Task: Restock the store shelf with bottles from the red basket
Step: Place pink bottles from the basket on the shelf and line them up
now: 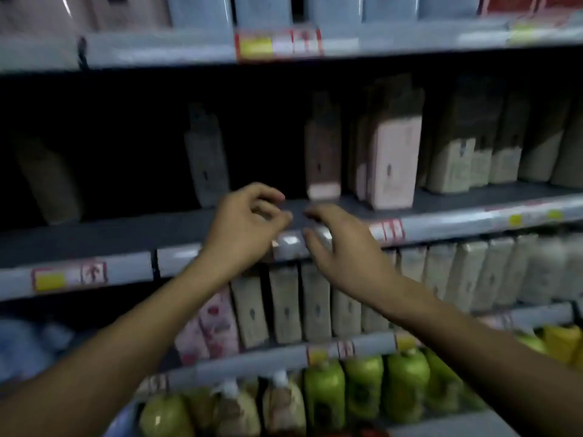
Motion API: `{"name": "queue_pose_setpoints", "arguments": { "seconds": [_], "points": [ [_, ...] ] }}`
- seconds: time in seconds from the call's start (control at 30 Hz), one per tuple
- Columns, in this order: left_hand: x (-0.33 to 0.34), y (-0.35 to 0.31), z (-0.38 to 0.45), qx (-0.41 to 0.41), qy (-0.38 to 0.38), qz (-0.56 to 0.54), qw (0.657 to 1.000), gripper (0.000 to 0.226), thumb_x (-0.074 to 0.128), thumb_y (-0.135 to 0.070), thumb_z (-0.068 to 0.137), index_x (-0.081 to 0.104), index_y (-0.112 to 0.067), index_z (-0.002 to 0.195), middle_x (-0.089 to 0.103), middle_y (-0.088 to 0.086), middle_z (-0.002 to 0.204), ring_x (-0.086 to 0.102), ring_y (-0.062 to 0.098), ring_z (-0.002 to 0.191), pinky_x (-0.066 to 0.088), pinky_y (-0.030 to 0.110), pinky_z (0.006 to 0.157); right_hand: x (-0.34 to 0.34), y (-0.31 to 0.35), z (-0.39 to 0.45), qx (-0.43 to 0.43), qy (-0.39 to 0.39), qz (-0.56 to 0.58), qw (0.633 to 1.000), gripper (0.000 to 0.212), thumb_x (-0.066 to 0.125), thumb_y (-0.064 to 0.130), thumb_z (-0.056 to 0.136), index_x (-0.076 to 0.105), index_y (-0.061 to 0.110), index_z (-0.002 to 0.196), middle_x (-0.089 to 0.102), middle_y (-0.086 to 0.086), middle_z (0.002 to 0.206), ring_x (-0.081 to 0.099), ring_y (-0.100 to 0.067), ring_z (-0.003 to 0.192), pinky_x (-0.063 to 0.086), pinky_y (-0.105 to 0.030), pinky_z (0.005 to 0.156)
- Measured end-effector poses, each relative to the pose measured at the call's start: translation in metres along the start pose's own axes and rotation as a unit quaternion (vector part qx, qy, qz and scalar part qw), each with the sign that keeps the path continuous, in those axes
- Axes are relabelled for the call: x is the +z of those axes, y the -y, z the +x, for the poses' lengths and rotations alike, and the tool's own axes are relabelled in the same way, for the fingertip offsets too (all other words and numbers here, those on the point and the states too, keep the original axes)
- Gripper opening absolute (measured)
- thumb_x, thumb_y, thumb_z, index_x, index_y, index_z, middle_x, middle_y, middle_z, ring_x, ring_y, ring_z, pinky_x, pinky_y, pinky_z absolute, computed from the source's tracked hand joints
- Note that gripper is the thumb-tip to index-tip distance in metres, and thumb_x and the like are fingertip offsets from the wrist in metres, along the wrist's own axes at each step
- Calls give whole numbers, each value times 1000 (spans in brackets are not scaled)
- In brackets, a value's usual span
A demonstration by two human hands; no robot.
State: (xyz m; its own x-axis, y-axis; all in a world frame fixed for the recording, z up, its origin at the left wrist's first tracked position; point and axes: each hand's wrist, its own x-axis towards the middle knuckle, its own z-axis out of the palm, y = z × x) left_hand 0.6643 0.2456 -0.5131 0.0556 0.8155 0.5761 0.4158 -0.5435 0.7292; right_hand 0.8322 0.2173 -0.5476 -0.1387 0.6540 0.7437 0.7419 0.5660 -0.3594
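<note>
At centre frame, left hand [243, 225] and right hand [340, 247] hover side by side at the dim shelf [441, 212] lip, fingers loosely curled, holding nothing; pink bottle [394, 162] upright at 1 o'clock; green bottles [362, 389] at 6 o'clock; image blurred.

Whole frame motion-blurred. Bottle labels [391, 171] above the right hand [340, 247]: unreadable. Price tags [386, 231] beside it: illegible. Left bottle [47, 181], far from the left hand [243, 228]: lost in shadow. Green bottles [325, 395] below the hands: partly cut by forearms.
</note>
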Motion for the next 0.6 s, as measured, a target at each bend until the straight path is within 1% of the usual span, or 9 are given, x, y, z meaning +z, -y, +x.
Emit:
{"name": "queue_pose_setpoints", "arguments": {
  "seconds": [0.07,0.17,0.23,0.3,0.37,0.43,0.5,0.53,0.6],
  "points": [
    [-14,19,-63,16,18,-13,1000,14,74,-20,82,68,-28,91,69,-2,66,60,4,52,47,15,48,11,15,-55,-63,17,11,998,19,59,11,96,65,2,112,64,-14,103,60,-30,99,47,-37,85],
    [-18,73,-172,-28,154,24,987,10,74,-19,83,70,-25,89,69,2,70,62,6,55,50,20,51,43,19,-156,-84,201,29,976,15,55,15,99,65,4,101,60,-13,93,56,-30,89,43,-36,73],
    [-15,111,-240,-133,282,44,949,19,78,-11,82,70,-28,82,69,-1,68,62,3,56,53,27,55,66,16,-217,-44,345,14,938,17,55,23,99,65,11,94,64,-10,94,61,-32,89,48,-38,71],
    [-12,145,-292,-212,379,93,896,15,80,-19,81,70,-30,79,68,-14,67,63,0,57,57,33,57,85,10,-261,6,441,13,897,17,55,26,97,68,16,91,69,-4,94,65,-27,88,50,-38,72],
    [-9,175,-327,-267,432,111,854,9,81,-24,80,72,-25,79,68,-17,64,67,3,62,58,36,63,100,1,-289,31,494,10,869,20,53,29,96,69,18,91,70,-1,90,65,-23,87,47,-35,70],
    [-6,195,-354,-320,458,117,821,10,80,-22,80,70,-21,78,69,-7,67,73,19,70,58,37,64,112,-4,-307,5,528,-5,849,20,54,33,96,68,20,91,70,1,89,63,-17,85,32,-23,64],
    [-1,208,-368,-268,503,198,797,10,76,-23,79,69,-21,84,73,-3,77,73,20,78,56,30,67,122,-9,-319,-37,552,-23,833,14,58,36,91,62,25,83,70,4,90,59,-13,77,29,-22,65],
    [4,212,-374,-234,511,222,796,10,73,-25,78,67,-22,86,73,-3,80,71,16,78,55,29,68,127,-11,-323,-44,569,-20,821,14,59,36,90,58,27,80,69,4,91,59,-12,75,34,-25,65],
    [15,212,-385,-170,534,212,801,13,65,-31,76,63,-22,86,72,-1,83,69,17,79,53,31,67,134,-15,-330,-30,608,2,794,10,56,37,92,56,29,86,69,4,97,64,-16,84,46,-31,71]
  ]
}}
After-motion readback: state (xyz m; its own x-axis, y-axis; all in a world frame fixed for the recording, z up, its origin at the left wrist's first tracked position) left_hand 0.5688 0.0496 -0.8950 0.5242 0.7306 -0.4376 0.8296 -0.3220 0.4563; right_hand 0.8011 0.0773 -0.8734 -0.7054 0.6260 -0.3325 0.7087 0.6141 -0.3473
